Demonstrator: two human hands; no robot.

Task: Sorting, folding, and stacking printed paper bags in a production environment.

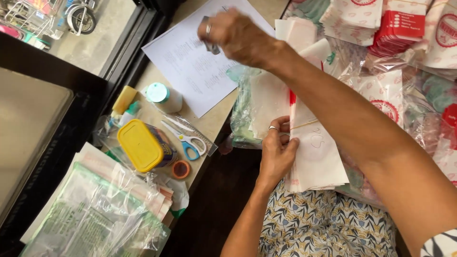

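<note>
My left hand grips a stack of white paper bags bound with a rubber band, resting on my lap. A ring shows on one of its fingers. My right hand reaches across to the far left over a white printed sheet on the table. Its fingers are closed on a small dark object that I cannot make out clearly. More flat white bags lie under my right forearm.
On the table stand a yellow-lidded container, blue-handled scissors, a clear ruler, a teal-capped white bottle, a small tape roll. Plastic-wrapped packs lie near left. Red-and-white printed bags pile at far right.
</note>
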